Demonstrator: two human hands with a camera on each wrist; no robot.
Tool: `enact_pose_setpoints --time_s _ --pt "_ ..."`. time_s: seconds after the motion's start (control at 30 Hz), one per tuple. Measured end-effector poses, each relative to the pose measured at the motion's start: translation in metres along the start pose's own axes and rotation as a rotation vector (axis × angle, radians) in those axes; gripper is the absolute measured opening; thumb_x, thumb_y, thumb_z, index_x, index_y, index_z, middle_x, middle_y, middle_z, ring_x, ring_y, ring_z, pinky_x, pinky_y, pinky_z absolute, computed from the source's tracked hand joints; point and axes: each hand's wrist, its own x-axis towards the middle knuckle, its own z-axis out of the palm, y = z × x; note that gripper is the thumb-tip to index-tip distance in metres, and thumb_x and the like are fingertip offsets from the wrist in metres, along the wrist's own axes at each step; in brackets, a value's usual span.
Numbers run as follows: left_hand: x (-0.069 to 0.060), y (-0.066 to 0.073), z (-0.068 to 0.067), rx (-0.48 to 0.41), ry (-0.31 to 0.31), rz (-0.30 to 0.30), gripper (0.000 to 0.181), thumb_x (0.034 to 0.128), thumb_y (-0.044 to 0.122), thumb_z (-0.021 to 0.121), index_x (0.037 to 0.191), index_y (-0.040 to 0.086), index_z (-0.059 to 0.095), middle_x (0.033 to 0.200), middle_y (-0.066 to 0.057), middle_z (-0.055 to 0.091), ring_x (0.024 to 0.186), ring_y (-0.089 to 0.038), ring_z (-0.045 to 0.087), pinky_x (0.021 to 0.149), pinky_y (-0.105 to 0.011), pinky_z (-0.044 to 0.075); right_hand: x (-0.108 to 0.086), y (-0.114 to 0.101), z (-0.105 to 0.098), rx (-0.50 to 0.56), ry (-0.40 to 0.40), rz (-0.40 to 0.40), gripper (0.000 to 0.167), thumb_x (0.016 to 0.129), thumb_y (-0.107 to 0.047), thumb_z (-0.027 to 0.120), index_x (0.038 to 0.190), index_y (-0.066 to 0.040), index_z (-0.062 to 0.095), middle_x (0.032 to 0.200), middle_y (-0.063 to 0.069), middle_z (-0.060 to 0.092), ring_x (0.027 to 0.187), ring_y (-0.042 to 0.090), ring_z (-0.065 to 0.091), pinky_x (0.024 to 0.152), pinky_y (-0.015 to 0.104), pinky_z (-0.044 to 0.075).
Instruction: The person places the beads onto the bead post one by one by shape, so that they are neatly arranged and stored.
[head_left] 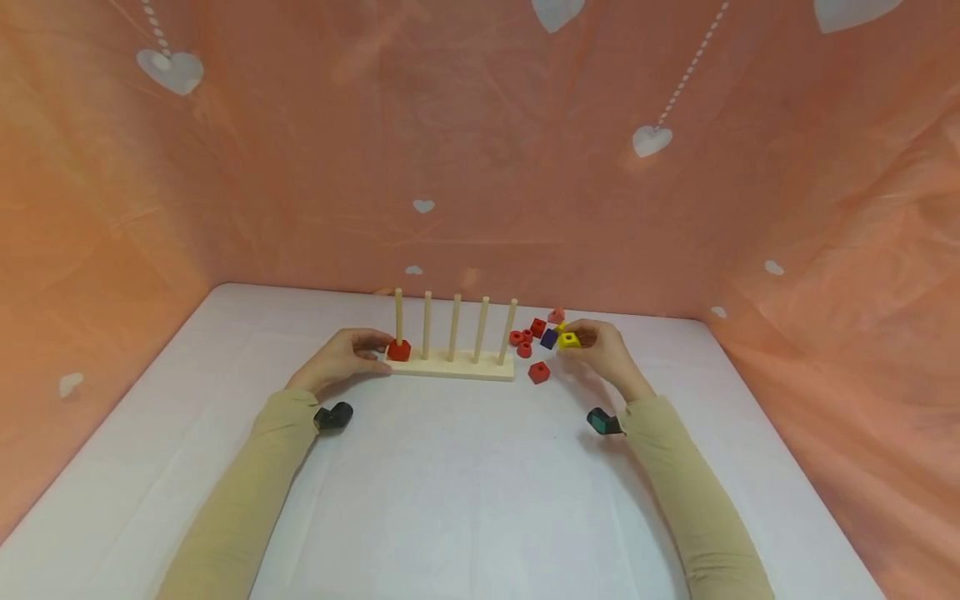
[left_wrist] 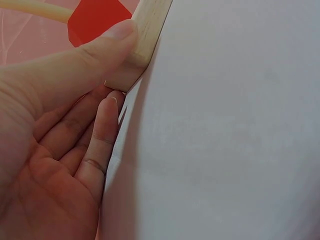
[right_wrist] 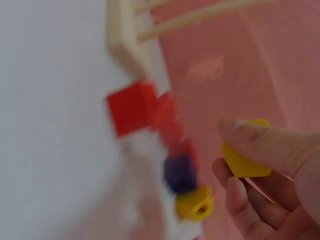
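A wooden base [head_left: 450, 369] with several upright pegs carries a red block [head_left: 400, 351] at the foot of its leftmost peg. The left hand [head_left: 341, 360] grips the base's left end; in the left wrist view its thumb lies along the wood [left_wrist: 142, 45] beside the red block [left_wrist: 97, 22]. Right of the base, the right hand [head_left: 606, 354] pinches a yellow block [head_left: 568, 340]. The right wrist view shows this yellow block [right_wrist: 247, 155] between thumb and fingers, raised off the table.
Several loose red pieces [head_left: 525, 349], a purple block [head_left: 549, 338] and another yellow piece [right_wrist: 195, 203] lie between the base and the right hand. A red block [head_left: 539, 372] sits nearer the front. Behind the table [head_left: 465, 500] hangs a pink cloth [head_left: 480, 167] with hearts.
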Motion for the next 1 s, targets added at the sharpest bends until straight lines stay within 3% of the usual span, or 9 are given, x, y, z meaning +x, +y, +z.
enact_pose_setpoints --time_s 0.13,0.3,0.63,0.87,1.0 --pt "0.000 -0.001 0.000 -0.011 0.003 -0.011 0.061 0.0772 0.011 0.080 0.131 0.001 0.054 0.131 -0.017 0.054 0.106 -0.029 0.053 0.090 -0.030 0.047 0.004 -0.020 0.001 0.046 0.017 -0.111 0.038 0.082 -0.006 0.075 0.118 -0.002 0.064 0.117 0.013 0.063 0.104 0.028 0.062 0.088 0.033 0.052" --pt "0.000 -0.001 0.001 -0.020 0.006 -0.010 0.062 0.0744 0.015 0.083 0.129 0.004 0.057 0.130 -0.014 0.055 0.106 -0.028 0.053 0.091 -0.031 0.047 0.004 -0.053 -0.001 0.081 -0.030 -0.205 0.040 0.087 -0.001 0.068 0.125 0.004 0.058 0.120 0.019 0.061 0.107 0.032 0.062 0.088 0.035 0.051" --pt "-0.003 0.001 -0.001 -0.013 0.009 -0.004 0.060 0.0750 0.015 0.083 0.128 0.003 0.057 0.128 -0.014 0.056 0.106 -0.028 0.053 0.090 -0.031 0.047 0.010 -0.102 -0.003 0.258 -0.044 -0.255 0.042 0.093 -0.008 0.061 0.133 -0.001 0.052 0.125 0.016 0.058 0.111 0.032 0.059 0.091 0.034 0.049" --pt "-0.003 -0.001 -0.002 -0.004 -0.007 0.000 0.062 0.0746 0.017 0.083 0.128 0.001 0.057 0.128 -0.016 0.056 0.106 -0.028 0.054 0.093 -0.032 0.046 0.015 -0.128 0.011 0.396 -0.115 -0.279 0.042 0.094 -0.008 0.060 0.134 -0.002 0.052 0.125 0.016 0.058 0.108 0.027 0.061 0.092 0.041 0.049" --pt "-0.002 0.000 -0.002 -0.012 -0.003 -0.013 0.061 0.0731 0.017 0.084 0.126 0.003 0.058 0.127 -0.014 0.057 0.106 -0.028 0.054 0.092 -0.032 0.047 0.020 -0.142 0.023 0.452 -0.130 -0.300 0.041 0.093 -0.006 0.061 0.132 0.000 0.053 0.123 0.017 0.058 0.106 0.030 0.060 0.092 0.043 0.049"
